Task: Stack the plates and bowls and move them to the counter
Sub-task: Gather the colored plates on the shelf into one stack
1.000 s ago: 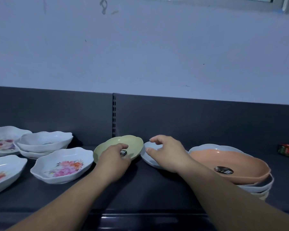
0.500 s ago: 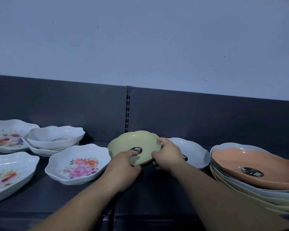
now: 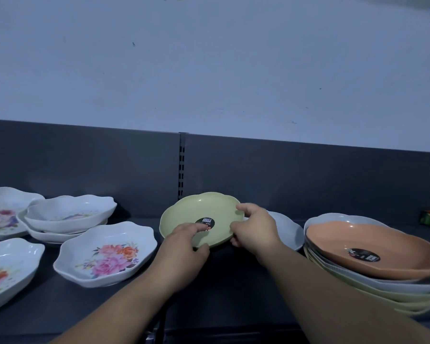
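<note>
Green, with a scalloped rim and a dark round sticker in its middle, the green plate [image 3: 204,214] is held between both hands above the dark shelf [image 3: 233,281], and it is tilted so that its inside faces the person. The left hand [image 3: 184,247] grips the near rim, with fingers laid inside beside the sticker and the thumb at the near edge. The right hand [image 3: 253,230] is curled over the right rim. Both hands are therefore clamped on this one plate, one at each side, which I think gives balance for such a shallow, smooth piece. Its right edge hides part of a pale plate [image 3: 289,232] lying just behind the right hand. Probably the green one is meant to go on top of it, because the shapes look similar. Further right, an orange plate [image 3: 372,247] tops a pile [image 3: 395,294] of wide plates. At the left, a floral bowl [image 3: 104,254] and two nested white bowls [image 3: 70,212] sit on the shelf, not yet gathered into one stack.
</note>
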